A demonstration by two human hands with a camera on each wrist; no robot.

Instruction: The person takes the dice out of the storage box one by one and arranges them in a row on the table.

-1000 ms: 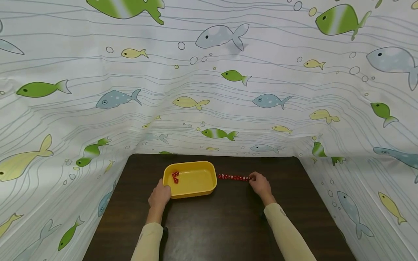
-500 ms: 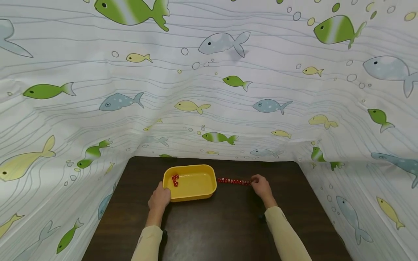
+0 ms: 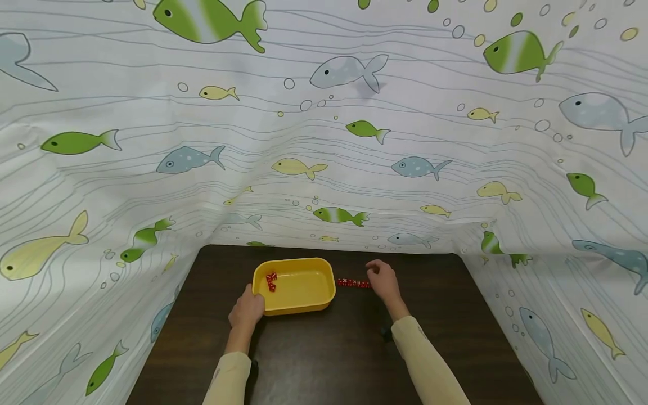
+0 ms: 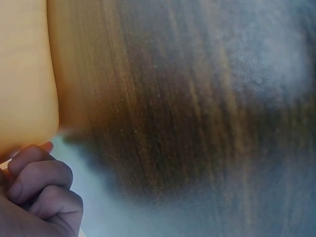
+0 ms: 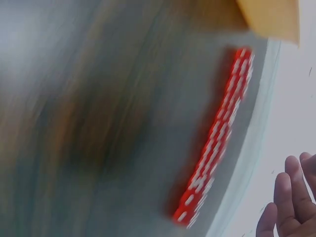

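Note:
A yellow plastic tray [image 3: 304, 286] stands on the table, with a few red dice [image 3: 271, 282] near its left side. My left hand [image 3: 246, 306] grips the tray's left front corner; in the left wrist view its curled fingers [image 4: 47, 177] lie at the tray's edge. To the tray's right runs a straight row of red dice [image 3: 348, 282] with white pips, whole in the right wrist view. Above and beside that row is my right hand [image 3: 385, 281], hiding its right end from the head camera. Its fingers [image 5: 284, 192] are loosely spread and hold nothing.
The dark wooden table [image 3: 314, 354] has a white curtain [image 3: 324, 135] printed with fish around its back and sides. A dark band [image 3: 386, 333] sits at the right wrist, near the cream sleeve [image 3: 427, 360].
My right hand has left the right end of the dice row, moving left and up. The left hand keeps its grip on the tray. The head view has tilted slightly upward.

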